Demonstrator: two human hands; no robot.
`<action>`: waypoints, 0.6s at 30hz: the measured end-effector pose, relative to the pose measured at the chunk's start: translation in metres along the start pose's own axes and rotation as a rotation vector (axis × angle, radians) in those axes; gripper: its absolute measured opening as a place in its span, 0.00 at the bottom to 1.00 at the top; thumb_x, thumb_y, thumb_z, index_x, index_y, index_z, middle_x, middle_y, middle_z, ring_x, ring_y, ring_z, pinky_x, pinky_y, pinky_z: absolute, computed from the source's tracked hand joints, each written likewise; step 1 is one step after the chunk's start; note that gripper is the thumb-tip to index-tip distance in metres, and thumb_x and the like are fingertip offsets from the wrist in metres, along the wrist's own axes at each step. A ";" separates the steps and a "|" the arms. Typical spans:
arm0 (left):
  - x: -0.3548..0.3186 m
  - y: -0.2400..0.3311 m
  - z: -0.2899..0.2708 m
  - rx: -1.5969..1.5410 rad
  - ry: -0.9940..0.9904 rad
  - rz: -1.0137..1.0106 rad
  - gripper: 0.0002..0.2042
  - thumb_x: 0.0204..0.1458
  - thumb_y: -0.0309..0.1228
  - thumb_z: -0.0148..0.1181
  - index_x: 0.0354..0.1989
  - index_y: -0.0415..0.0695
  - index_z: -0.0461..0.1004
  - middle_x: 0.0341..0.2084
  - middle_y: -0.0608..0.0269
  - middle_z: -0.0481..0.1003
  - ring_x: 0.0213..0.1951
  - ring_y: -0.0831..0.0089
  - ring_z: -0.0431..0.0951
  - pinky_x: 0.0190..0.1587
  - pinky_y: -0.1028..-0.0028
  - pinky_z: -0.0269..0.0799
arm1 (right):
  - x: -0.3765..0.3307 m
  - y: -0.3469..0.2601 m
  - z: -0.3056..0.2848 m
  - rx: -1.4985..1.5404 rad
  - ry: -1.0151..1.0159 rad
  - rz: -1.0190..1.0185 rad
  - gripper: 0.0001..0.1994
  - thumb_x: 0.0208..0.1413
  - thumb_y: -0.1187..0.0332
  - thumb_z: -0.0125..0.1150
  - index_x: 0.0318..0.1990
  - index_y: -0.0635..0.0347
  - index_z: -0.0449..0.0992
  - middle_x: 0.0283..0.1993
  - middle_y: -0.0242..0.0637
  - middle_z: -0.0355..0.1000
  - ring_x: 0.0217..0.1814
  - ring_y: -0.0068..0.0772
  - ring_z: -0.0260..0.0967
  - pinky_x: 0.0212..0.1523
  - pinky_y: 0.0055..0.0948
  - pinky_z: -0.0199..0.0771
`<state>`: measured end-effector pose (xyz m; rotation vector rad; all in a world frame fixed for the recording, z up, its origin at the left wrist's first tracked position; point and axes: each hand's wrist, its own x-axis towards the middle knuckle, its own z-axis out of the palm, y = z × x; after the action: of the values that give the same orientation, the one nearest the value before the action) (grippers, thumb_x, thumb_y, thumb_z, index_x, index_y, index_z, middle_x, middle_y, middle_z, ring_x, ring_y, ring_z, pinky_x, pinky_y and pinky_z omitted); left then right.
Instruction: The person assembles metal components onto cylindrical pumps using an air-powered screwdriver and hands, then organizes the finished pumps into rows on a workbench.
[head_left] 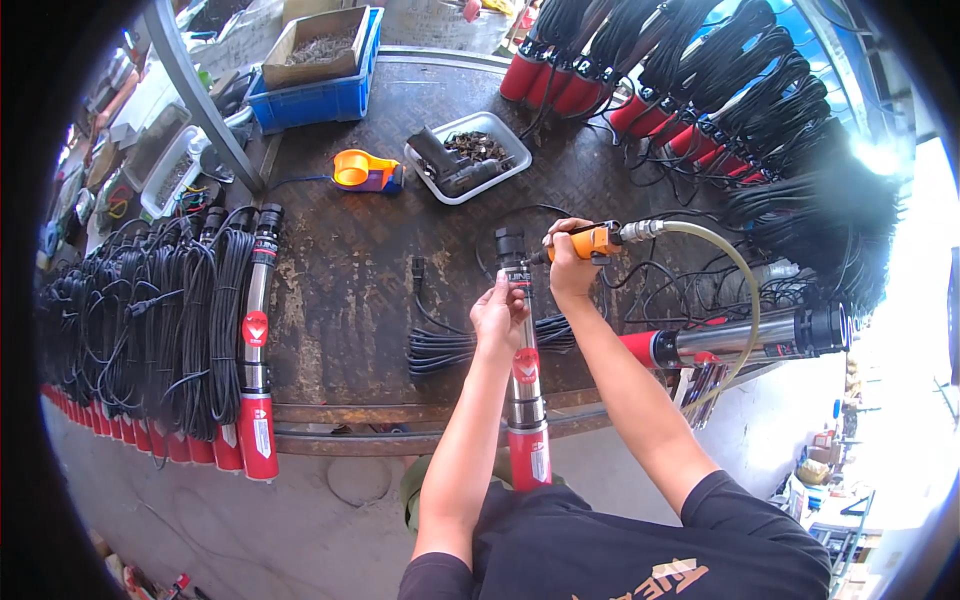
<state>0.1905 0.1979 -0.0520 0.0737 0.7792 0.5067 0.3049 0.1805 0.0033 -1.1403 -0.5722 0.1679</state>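
A long submersible pump [526,412] with a black top, silver body and red lower end lies across the table's front edge, its red end pointing toward me. My left hand [499,314] is closed on it just below the black top. In my right hand [571,264] is an orange air screwdriver [594,242], held sideways with its tip at the right side of the pump's upper end. A clear hose [748,290] runs from the tool's back and curves down to the right. Coiled black cable [437,350] rests behind the pump. The exact contact point is too small to make out.
Bundled pumps with black cables [150,320] line the left edge; more red-ended pumps [640,115] stand at the back right. Another pump [740,335] lies at right. Toward the back are a white tray of small parts [478,192], an orange-blue device [366,172] and a blue crate [312,106].
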 end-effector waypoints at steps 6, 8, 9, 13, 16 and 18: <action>0.009 -0.007 -0.001 -0.034 0.000 -0.011 0.06 0.61 0.29 0.61 0.37 0.39 0.78 0.27 0.61 0.80 0.25 0.77 0.78 0.28 0.76 0.80 | 0.000 -0.015 0.005 -0.118 0.175 0.003 0.09 0.52 0.82 0.54 0.40 0.63 0.73 0.32 0.34 0.73 0.28 0.26 0.71 0.34 0.25 0.74; 0.006 -0.001 0.004 -0.045 0.002 -0.018 0.06 0.62 0.29 0.61 0.37 0.39 0.78 0.27 0.63 0.79 0.25 0.78 0.78 0.28 0.77 0.80 | -0.010 -0.026 -0.004 -0.011 0.187 -0.018 0.11 0.51 0.83 0.53 0.42 0.64 0.73 0.34 0.36 0.72 0.30 0.27 0.70 0.36 0.26 0.74; 0.005 0.001 0.004 -0.034 -0.012 -0.031 0.06 0.62 0.29 0.61 0.38 0.39 0.79 0.27 0.63 0.79 0.24 0.79 0.77 0.28 0.79 0.79 | -0.019 -0.039 -0.004 0.123 0.167 0.054 0.11 0.50 0.84 0.53 0.42 0.64 0.73 0.35 0.37 0.72 0.31 0.27 0.70 0.37 0.27 0.73; -0.009 0.004 -0.001 -0.013 -0.215 -0.124 0.07 0.61 0.28 0.62 0.40 0.36 0.78 0.27 0.63 0.79 0.24 0.79 0.78 0.27 0.81 0.78 | -0.041 -0.070 -0.010 0.145 0.110 0.057 0.11 0.50 0.84 0.51 0.41 0.66 0.72 0.36 0.39 0.71 0.32 0.28 0.68 0.40 0.29 0.72; -0.021 0.003 0.003 0.114 -0.241 -0.072 0.07 0.61 0.27 0.62 0.42 0.35 0.78 0.27 0.63 0.79 0.24 0.79 0.78 0.27 0.81 0.78 | -0.044 -0.077 -0.017 0.195 0.125 0.065 0.12 0.51 0.84 0.51 0.43 0.66 0.72 0.36 0.40 0.72 0.33 0.28 0.69 0.40 0.30 0.73; -0.026 0.001 0.004 0.158 -0.240 -0.078 0.08 0.61 0.27 0.62 0.43 0.35 0.78 0.27 0.63 0.79 0.25 0.78 0.79 0.28 0.80 0.79 | -0.045 -0.081 -0.020 0.222 0.138 0.064 0.13 0.51 0.84 0.51 0.45 0.66 0.71 0.37 0.40 0.72 0.33 0.28 0.69 0.41 0.31 0.73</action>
<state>0.1771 0.1872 -0.0319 0.2452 0.5831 0.3535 0.2642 0.1122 0.0542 -0.9465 -0.3843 0.2014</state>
